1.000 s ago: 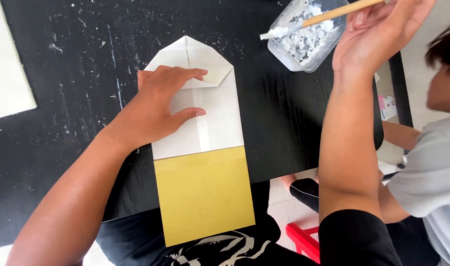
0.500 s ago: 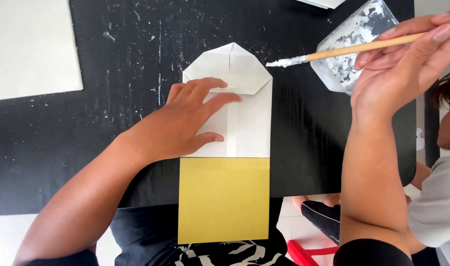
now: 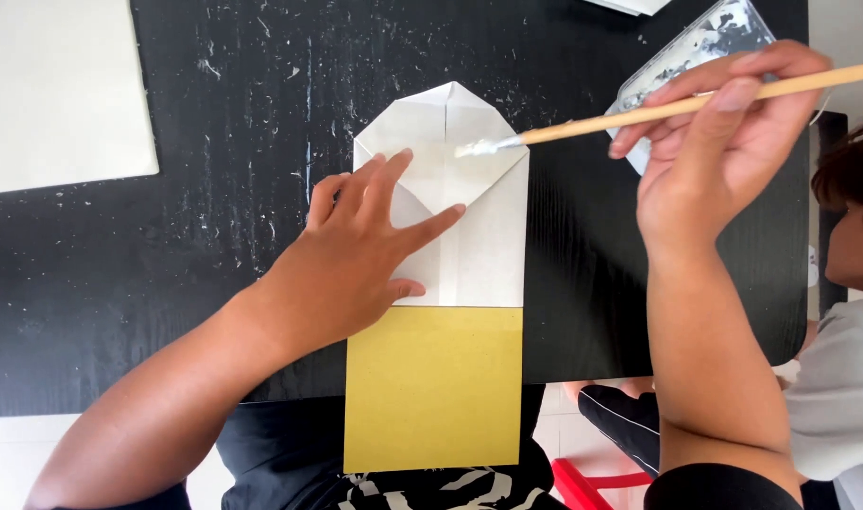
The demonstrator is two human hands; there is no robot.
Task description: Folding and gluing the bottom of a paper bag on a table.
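Note:
A folded paper (image 3: 469,236) lies on the black table (image 3: 214,246). Its upper part is white with a pointed folded flap, its lower part is mustard yellow and hangs over the table's near edge. My left hand (image 3: 356,255) lies flat on the paper's left side, fingers spread. My right hand (image 3: 705,151) holds a wooden-handled paintbrush (image 3: 658,109). The brush's white glue-covered tip rests on the right side of the white flap.
A clear plastic tray (image 3: 696,52) with white glue stands at the back right, behind my right hand. A cream sheet (image 3: 58,90) lies at the back left. Another person (image 3: 847,312) sits at the right edge. A red stool (image 3: 592,482) shows below the table.
My right hand has brought the brush from the glue tray leftwards down to the paper's flap. My left hand stays pressed on the paper.

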